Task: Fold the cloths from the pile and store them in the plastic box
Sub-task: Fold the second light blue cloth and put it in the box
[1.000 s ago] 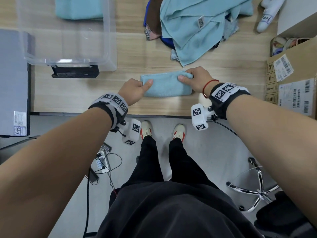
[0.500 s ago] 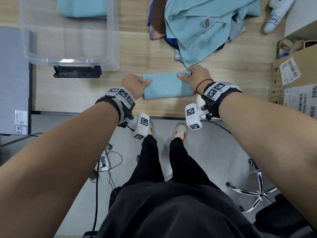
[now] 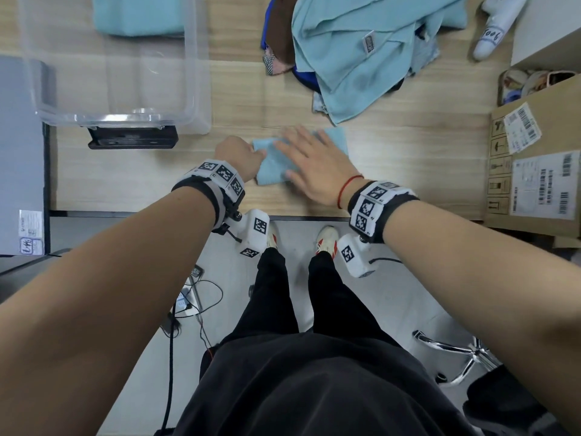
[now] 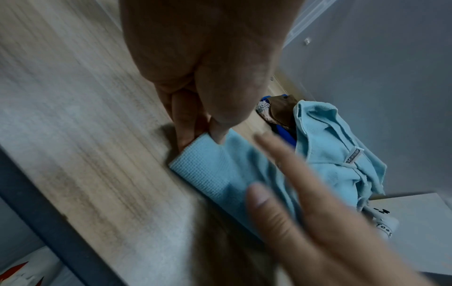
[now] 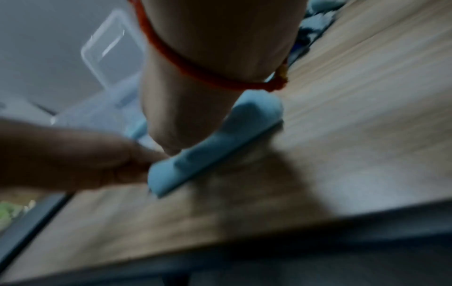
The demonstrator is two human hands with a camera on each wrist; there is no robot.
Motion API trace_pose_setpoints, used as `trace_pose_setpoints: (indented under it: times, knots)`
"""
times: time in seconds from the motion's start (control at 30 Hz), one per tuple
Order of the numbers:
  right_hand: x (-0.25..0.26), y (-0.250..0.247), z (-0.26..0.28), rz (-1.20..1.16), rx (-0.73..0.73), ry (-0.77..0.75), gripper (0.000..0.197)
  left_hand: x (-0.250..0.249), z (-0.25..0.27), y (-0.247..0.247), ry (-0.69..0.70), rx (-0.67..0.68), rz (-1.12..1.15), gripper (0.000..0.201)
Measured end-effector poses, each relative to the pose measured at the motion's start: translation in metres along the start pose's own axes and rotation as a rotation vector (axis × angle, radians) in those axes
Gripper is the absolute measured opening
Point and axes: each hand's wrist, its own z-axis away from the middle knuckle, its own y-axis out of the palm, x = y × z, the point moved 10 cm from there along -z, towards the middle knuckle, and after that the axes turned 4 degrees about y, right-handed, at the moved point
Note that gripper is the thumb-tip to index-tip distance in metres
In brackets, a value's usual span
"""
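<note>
A folded light-blue cloth (image 3: 333, 141) (image 4: 215, 170) (image 5: 215, 147) lies on the wooden table (image 3: 408, 171) near its front edge. My left hand (image 3: 240, 155) (image 4: 195, 133) pinches the cloth's left end between thumb and fingers. My right hand (image 3: 309, 158) (image 4: 300, 185) lies flat on top of the cloth with straight, spread fingers. The pile of cloths (image 3: 371, 48) (image 4: 337, 154), topped by a light-blue one, sits at the back of the table. The clear plastic box (image 3: 195, 99) stands at the back left, with a folded light-blue cloth (image 3: 138, 14) inside.
A black device (image 3: 132, 138) lies in front of the box. Cardboard boxes (image 3: 534, 171) stand at the right edge, a white bottle (image 3: 493, 33) at the back right. A grey surface (image 3: 19, 152) borders the table's left. A chair base (image 3: 465, 357) and cables (image 3: 188, 303) are on the floor.
My right hand let go of the cloth's right end and moved left onto its top, fingers now flat. The left hand still pinches the left end.
</note>
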Motion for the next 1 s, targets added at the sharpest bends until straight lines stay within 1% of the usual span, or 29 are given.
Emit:
trace_pose_setpoints:
  times: [0.03, 0.07, 0.2, 0.3, 0.37, 0.47, 0.5, 0.6, 0.63, 0.67, 0.73, 0.83, 0.87, 0.93, 1.0]
  knots:
    - [-0.003, 0.017, 0.003, 0.031, 0.086, 0.031, 0.063, 0.000, 0.000, 0.000, -0.006, 0.005, -0.004, 0.049]
    - [-0.011, 0.027, 0.008, 0.037, 0.133, 0.073, 0.065, -0.001, 0.000, 0.000, -0.011, 0.011, -0.003, 0.049]
    - [-0.048, 0.032, 0.021, -0.027, 0.151, 0.230, 0.071, -0.003, 0.001, -0.002, -0.010, 0.006, -0.014, 0.051]
    - [-0.056, 0.033, 0.025, -0.008, 0.177, 0.256, 0.072, -0.002, 0.001, 0.000, -0.044, 0.006, -0.031, 0.047]
    - [-0.055, 0.034, 0.025, 0.015, 0.191, 0.271, 0.072, 0.001, 0.004, -0.002, -0.100, -0.007, 0.006, 0.038]
    - [-0.054, 0.034, 0.024, 0.023, 0.207, 0.293, 0.073, 0.005, 0.008, 0.001, -0.167, 0.011, 0.151, 0.029]
    - [-0.054, 0.034, 0.024, 0.022, 0.209, 0.294, 0.073, 0.006, 0.008, 0.007, -0.184, 0.049, 0.237, 0.028]
    - [-0.052, 0.031, 0.024, 0.024, 0.212, 0.295, 0.073, -0.004, 0.011, 0.026, -0.235, 0.181, 0.611, 0.031]
    - [-0.052, 0.031, 0.024, 0.025, 0.218, 0.302, 0.073, -0.007, 0.012, 0.031, -0.250, 0.214, 0.688, 0.033]
    - [-0.051, 0.031, 0.024, 0.027, 0.225, 0.311, 0.073, -0.011, 0.012, 0.032, -0.247, 0.226, 0.738, 0.034]
    - [-0.050, 0.032, 0.025, 0.029, 0.239, 0.331, 0.073, -0.015, 0.007, 0.032, -0.232, 0.225, 0.753, 0.039]
    - [-0.047, 0.036, 0.029, 0.026, 0.250, 0.350, 0.073, -0.016, -0.002, 0.028, -0.177, 0.195, 0.667, 0.053]
    - [-0.046, 0.036, 0.031, 0.024, 0.248, 0.357, 0.073, -0.018, -0.004, 0.026, -0.149, 0.182, 0.635, 0.049]
    - [-0.043, 0.037, 0.033, 0.026, 0.240, 0.366, 0.073, -0.023, -0.006, 0.019, -0.086, 0.140, 0.602, 0.032]
    - [-0.042, 0.037, 0.034, 0.023, 0.232, 0.381, 0.073, -0.026, -0.007, 0.009, -0.020, 0.097, 0.553, 0.024]
